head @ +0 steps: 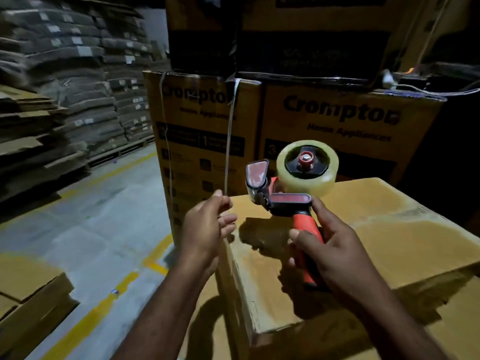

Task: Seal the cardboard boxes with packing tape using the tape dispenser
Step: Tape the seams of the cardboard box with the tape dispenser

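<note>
Readying a strip: tape dispenser (288, 201) is gripped by its handle in the right hand (335, 253), above the cardboard box (402, 242). Left hand (205, 229) half-curled at a white strap (230, 141); pinch cannot be told. Next, judged: tape end to be pressed to box.

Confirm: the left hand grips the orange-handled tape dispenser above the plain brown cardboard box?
No. In the head view the right hand grips the orange-handled tape dispenser above the plain brown cardboard box; the left hand does not touch it.
</note>
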The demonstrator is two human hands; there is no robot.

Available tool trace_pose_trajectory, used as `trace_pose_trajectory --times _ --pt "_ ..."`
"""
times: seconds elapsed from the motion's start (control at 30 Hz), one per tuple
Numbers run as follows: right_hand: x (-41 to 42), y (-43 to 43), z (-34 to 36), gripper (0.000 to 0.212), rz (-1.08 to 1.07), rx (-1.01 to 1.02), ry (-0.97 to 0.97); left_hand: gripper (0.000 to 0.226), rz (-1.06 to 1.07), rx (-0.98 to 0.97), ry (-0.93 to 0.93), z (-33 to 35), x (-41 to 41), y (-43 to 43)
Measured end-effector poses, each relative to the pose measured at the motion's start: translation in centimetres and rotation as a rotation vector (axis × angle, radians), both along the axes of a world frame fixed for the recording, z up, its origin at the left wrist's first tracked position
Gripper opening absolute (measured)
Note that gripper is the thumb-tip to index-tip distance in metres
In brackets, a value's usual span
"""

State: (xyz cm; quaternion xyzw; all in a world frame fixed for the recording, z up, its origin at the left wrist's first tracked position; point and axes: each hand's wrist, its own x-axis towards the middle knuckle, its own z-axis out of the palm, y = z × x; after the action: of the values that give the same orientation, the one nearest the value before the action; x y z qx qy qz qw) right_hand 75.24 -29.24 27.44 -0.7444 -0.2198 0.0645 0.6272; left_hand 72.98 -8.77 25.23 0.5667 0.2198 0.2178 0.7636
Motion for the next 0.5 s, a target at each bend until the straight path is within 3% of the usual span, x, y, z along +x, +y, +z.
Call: trace_pose_trajectory --times 0.13,0.23,0.37,0.5 --pt "-1.2 -0.5 -0.7 0.078 -0.145 -0.285 -0.225 0.073 -0.403 -0.1 0.004 1.9 1.9 0.4" --pt "-2.3 -0.5 -1.1 0.079 -0.252 -0.415 -0.381 0.079 -0.5 -0.271 0.05 2.9 3.1 0.8" --pt "-3.0 0.5 -1.9 0.082 -0.416 -0.368 -0.536 0.073 -0.49 -0.515 0.109 2.7 3.2 0.3" --pt "-3.4 1.0 -2.6 0.081 -0.457 -0.339 -0.573 0.041 -0.406 -0.583 0.102 2.8 3.4 -0.6"
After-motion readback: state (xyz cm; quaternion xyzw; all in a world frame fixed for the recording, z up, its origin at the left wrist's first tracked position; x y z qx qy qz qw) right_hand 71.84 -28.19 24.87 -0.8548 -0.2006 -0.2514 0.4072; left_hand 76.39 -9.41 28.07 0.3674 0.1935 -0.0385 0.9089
